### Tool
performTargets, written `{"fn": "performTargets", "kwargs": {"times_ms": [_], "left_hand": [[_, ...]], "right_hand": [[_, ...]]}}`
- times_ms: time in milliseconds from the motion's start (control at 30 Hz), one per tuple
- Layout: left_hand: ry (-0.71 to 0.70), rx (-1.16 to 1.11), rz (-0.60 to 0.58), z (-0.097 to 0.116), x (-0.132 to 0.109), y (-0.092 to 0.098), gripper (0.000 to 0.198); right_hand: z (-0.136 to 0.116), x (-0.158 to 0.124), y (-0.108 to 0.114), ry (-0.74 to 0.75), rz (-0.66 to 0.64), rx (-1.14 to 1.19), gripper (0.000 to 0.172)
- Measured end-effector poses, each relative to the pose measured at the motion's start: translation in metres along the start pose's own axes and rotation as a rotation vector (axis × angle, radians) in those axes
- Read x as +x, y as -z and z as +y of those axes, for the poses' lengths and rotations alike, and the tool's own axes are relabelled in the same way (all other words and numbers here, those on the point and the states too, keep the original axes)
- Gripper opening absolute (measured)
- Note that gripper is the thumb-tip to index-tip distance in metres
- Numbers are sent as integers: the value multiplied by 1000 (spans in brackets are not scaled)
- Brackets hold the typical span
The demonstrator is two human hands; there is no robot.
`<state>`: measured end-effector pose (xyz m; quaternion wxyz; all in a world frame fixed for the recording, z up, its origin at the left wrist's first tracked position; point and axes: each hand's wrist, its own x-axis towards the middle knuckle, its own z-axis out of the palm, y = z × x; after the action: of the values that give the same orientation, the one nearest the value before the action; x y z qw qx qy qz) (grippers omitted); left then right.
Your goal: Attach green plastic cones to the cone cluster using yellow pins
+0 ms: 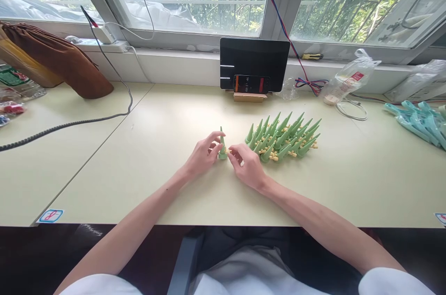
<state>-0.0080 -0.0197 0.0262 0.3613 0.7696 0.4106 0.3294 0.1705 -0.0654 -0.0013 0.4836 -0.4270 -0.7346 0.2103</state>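
Observation:
A green cone-shaped piece with a wider round base (222, 156) stands upright on the table, and my left hand (204, 154) has its thumb and fingers closed around the cone. From the right, my right hand (248, 165) pinches a small pale yellow piece (227, 150) against the cone's lower side. Whether the yellow piece is fixed on cannot be made out. Right of my hands stands a dense group of similar green cones (284, 137), with small yellow pieces showing among them.
At the back, a black tablet (256, 55) and a phone with a timer (251, 84) lean on a cardboard stand (250, 97). Light blue plastic pieces (418, 121) lie far right, near a clear plastic bag (350, 79). A black cable (83, 121) and brown bag (78, 65) are left.

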Motion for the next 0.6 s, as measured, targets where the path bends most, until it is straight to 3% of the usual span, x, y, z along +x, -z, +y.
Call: {"fn": "performTargets", "kwargs": {"times_ms": [600], "left_hand": [[110, -198, -66, -5, 2, -2, 44]], "right_hand": [[0, -2, -2, 49, -37, -28, 11]]}}
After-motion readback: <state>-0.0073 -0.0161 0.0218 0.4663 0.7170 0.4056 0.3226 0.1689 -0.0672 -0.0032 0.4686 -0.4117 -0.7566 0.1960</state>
